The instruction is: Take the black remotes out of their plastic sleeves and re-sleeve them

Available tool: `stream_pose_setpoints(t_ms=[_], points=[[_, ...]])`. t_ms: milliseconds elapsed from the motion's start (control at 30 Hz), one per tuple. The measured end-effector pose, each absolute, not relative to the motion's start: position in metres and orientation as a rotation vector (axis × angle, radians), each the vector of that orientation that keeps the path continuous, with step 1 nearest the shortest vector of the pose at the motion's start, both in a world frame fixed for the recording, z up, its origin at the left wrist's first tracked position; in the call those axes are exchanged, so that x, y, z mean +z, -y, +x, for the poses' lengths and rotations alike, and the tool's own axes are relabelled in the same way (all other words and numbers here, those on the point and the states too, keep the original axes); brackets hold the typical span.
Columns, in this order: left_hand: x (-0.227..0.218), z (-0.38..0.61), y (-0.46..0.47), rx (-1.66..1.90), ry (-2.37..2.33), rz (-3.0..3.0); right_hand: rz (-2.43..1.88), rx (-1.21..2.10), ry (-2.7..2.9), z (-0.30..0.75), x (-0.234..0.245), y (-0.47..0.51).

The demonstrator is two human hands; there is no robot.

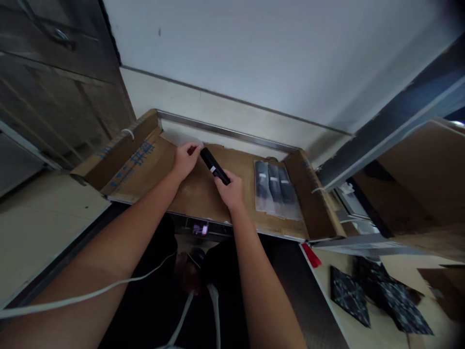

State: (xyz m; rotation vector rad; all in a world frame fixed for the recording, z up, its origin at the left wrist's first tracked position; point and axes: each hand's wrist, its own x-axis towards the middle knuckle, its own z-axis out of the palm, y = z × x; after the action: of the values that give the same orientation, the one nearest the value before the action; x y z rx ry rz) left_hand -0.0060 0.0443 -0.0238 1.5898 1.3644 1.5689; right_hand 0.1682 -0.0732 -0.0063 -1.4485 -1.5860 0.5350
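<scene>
My right hand (231,190) is closed around the near end of a black cylinder with a white label (213,165), holding it slanted over a flattened cardboard sheet (196,189). At the cylinder's far end my left hand (185,159) has its fingers curled and pinched on a thin clear plastic sleeve (181,139) that lies on the cardboard. To the right on the same cardboard lies a clear bag with three black cylinders (276,186) side by side.
Raised cardboard flaps (119,145) border the work surface left and right, with a metal rail (225,130) and white wall behind. Dark patterned squares (378,295) lie on a pale surface at lower right. A white cable (109,286) crosses my left forearm.
</scene>
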Motion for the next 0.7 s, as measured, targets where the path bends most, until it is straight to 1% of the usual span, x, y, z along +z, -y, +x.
stream_pose_setpoints(t_ms=[267,500,700], points=[[-0.0206,-0.0039,-0.0394,1.549,-1.345,1.649,-1.456,0.381,1.598,0.1702,-0.0069,0.0709],[-0.0225,-0.0057,-0.0446,1.59,-1.353,1.617,-1.441,0.443,1.616,0.1718,-0.0049,0.073],[-0.022,-0.0088,-0.0425,1.523,-1.302,1.681,-1.449,0.465,1.579,0.1714,-0.0064,0.0715]])
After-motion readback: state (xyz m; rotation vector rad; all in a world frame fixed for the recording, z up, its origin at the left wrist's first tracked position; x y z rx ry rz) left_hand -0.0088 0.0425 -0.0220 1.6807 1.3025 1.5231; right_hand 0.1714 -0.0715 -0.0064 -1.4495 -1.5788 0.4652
